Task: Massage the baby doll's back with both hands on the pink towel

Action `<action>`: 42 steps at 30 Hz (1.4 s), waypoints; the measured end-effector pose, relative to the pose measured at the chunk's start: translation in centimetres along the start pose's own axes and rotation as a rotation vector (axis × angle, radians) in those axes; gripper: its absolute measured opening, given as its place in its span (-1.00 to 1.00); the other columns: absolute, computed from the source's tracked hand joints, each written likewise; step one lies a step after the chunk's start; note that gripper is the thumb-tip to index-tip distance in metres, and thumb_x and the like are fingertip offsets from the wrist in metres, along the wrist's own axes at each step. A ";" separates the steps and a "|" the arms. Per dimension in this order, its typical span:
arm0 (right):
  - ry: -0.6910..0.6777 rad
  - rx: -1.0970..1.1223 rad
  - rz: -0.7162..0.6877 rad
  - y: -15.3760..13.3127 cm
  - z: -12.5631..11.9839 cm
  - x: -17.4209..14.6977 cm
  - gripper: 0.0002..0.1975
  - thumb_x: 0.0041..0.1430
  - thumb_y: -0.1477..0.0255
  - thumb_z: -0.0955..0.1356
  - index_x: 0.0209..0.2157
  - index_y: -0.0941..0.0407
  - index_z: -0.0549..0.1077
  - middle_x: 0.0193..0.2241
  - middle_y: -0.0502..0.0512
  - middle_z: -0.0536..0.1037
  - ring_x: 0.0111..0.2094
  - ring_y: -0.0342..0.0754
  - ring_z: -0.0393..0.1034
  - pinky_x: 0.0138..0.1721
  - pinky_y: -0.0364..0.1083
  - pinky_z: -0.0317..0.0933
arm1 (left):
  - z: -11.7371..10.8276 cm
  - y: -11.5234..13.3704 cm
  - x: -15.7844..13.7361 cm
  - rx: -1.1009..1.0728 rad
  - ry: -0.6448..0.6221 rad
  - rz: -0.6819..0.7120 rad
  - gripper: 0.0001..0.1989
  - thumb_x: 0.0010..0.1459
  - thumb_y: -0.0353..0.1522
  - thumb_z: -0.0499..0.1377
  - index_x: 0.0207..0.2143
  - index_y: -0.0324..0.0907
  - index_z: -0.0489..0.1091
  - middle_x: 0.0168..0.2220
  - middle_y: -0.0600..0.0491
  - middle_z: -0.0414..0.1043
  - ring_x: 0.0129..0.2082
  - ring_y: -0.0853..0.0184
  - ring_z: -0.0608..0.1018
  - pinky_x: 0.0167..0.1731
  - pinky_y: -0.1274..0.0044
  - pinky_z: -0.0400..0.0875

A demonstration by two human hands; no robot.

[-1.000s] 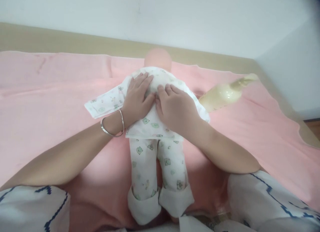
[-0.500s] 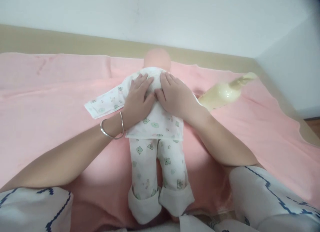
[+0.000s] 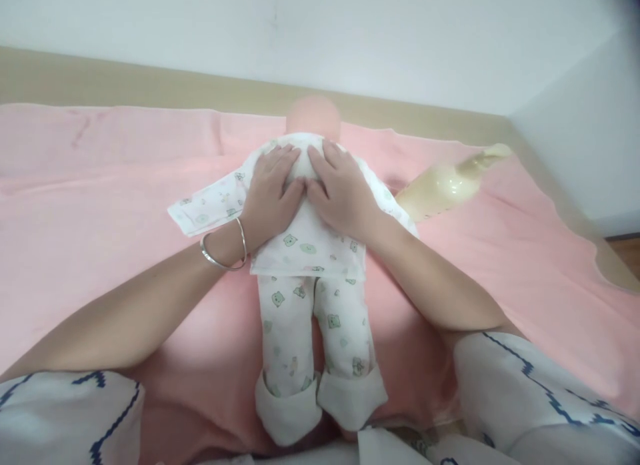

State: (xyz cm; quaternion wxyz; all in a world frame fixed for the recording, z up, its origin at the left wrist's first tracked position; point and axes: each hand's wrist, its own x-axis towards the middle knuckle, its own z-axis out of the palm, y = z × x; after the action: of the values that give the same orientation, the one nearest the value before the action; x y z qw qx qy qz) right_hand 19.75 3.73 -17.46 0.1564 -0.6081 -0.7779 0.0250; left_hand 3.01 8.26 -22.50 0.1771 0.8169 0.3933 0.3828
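Observation:
A baby doll (image 3: 314, 117) lies face down, its bald head away from me. It wears a white printed top (image 3: 307, 251) and matching trousers (image 3: 287, 325) with turned-up cuffs. My left hand (image 3: 274, 191) rests flat on the left side of the doll's upper back, fingers extended. On the right side of the back lies my right hand (image 3: 343, 191), its fingers spread. Both thumbs point inward and nearly meet over the middle. The doll's left-hand sleeve stretches out to the side; my right forearm partly covers the other sleeve.
Under the doll is a pink blanket (image 3: 100, 251) over a beige surface (image 3: 150, 78). A shiny yellowish, bottle-shaped object (image 3: 450, 185) lies to the right. A white wall (image 3: 320, 38) stands behind. A silver bangle (image 3: 215, 258) circles my left wrist.
My right hand has shifted slightly left and inward on the doll's back, showing more of the right sleeve. My left hand has moved a little left. The doll stays in place.

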 end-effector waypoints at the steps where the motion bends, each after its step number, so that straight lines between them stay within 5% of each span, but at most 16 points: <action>1: 0.024 0.036 0.001 0.4 0.3 0.3 -0.46 0.35 0.40 0.14 0.33 0.19 0.20 0.38 0.29 0.16 0.41 0.23 -0.02 0.36 0.33 -0.04 | 0.0 0.0 0.0 -0.001 0.003 0.003 -0.49 0.38 -0.12 -0.06 0.27 -0.11 0.27 0.33 -0.04 0.25 0.39 0.15 0.24 0.44 0.18 0.08; 27: 0.037 0.034 0.017 0.9 0.7 0.8 -0.47 0.35 0.39 0.13 0.30 0.18 0.23 0.39 0.27 0.14 0.41 0.18 0.00 0.37 0.29 -0.02 | 0.1 -0.3 -0.1 -0.023 0.015 0.000 -0.51 0.37 -0.14 -0.02 0.27 -0.07 0.27 0.33 -0.02 0.25 0.39 0.15 0.25 0.43 0.14 0.09; 32: -0.059 -0.025 -0.017 0.9 0.1 0.9 -0.39 0.37 0.37 0.10 0.38 0.30 0.08 0.43 0.33 0.01 0.45 0.23 -0.13 0.41 0.29 -0.10 | -0.2 2.5 -1.0 0.098 -0.034 -0.074 -0.51 0.39 -0.21 -0.07 0.27 -0.18 0.25 0.37 -0.11 0.17 0.43 0.06 0.15 0.45 0.08 0.00; 35: -0.092 -0.078 -0.033 0.9 -0.5 0.9 -0.38 0.40 0.35 0.07 0.39 0.35 0.04 0.43 0.38 -0.01 0.46 0.24 -0.14 0.41 0.27 -0.09 | -0.6 4.9 -1.6 0.195 -0.023 -0.081 -0.54 0.37 -0.27 -0.06 0.24 -0.20 0.28 0.38 -0.11 0.15 0.47 -0.02 0.03 0.46 -0.04 -0.22; 38: -0.115 -0.144 -0.059 0.5 -1.2 0.5 -0.38 0.44 0.34 0.04 0.39 0.40 0.03 0.40 0.43 0.08 0.43 0.24 -0.03 0.38 0.23 -0.01 | -0.9 5.7 -1.7 0.214 0.010 -0.052 -0.58 0.34 -0.29 -0.02 0.19 -0.14 0.33 0.40 -0.04 0.11 0.49 0.02 -0.06 0.47 -0.02 -0.35; 42: -0.096 -0.253 -0.046 -0.6 -1.9 -0.7 -0.39 0.46 0.31 0.07 0.36 0.44 0.07 0.28 0.55 0.28 0.29 0.33 0.23 0.24 0.27 0.19 | -0.6 3.9 -1.2 0.092 -0.094 -0.091 -0.46 0.33 -0.31 -0.04 0.33 -0.22 0.16 0.44 -0.10 0.01 0.48 0.09 0.01 0.48 0.11 -0.07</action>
State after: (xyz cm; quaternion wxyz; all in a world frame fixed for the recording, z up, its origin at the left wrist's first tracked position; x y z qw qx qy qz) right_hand 19.89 2.62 -15.64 0.0413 -0.6032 -0.7951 -0.0478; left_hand 4.05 4.87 -20.39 0.1747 0.8227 0.4385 0.3169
